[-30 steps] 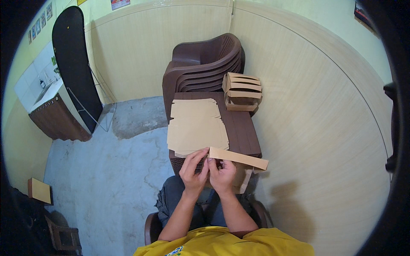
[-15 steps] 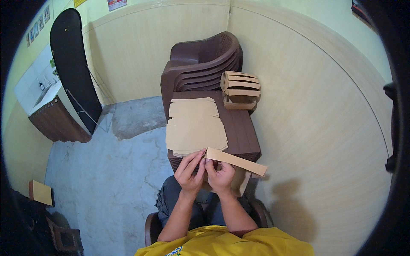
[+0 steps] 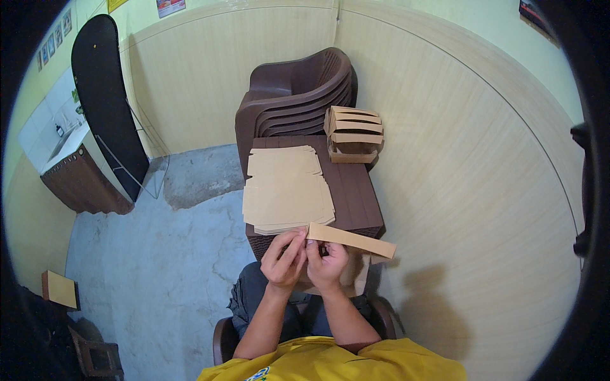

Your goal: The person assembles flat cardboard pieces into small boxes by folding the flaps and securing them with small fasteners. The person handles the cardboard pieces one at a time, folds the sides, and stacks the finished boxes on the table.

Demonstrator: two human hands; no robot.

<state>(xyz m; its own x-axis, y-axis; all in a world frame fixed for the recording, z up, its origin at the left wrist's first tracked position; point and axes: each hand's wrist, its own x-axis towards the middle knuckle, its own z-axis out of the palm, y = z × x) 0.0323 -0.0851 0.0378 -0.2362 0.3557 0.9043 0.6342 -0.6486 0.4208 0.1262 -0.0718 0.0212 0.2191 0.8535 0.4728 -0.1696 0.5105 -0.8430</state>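
Over my lap I hold a partly folded brown cardboard box [image 3: 352, 240], its long narrow side wall facing up and stretching off to the right. My left hand [image 3: 283, 257] pinches the box at its left corner. Close beside it, my right hand [image 3: 327, 260] grips the same corner from below, thumb up and fingers curled. Part of the box hangs down behind my right wrist, and the fingertips partly hide the corner. Just beyond my hands lies a stack of flat, die-cut cardboard blanks [image 3: 289, 190] on a brown plastic table [image 3: 349, 197].
Several folded cardboard boxes [image 3: 356, 136] are piled at the table's far right. Behind the table stand stacked brown plastic chairs [image 3: 298, 95]. A wood-panelled wall [image 3: 470, 190] runs along the right. An ironing board [image 3: 105, 101] leans at the far left beside a sink counter [image 3: 79, 171].
The hands stay at the same corner, with slight finger movement. The box's right end has dipped or shifted a little, and more of its lower part shows. The view has shifted slightly.
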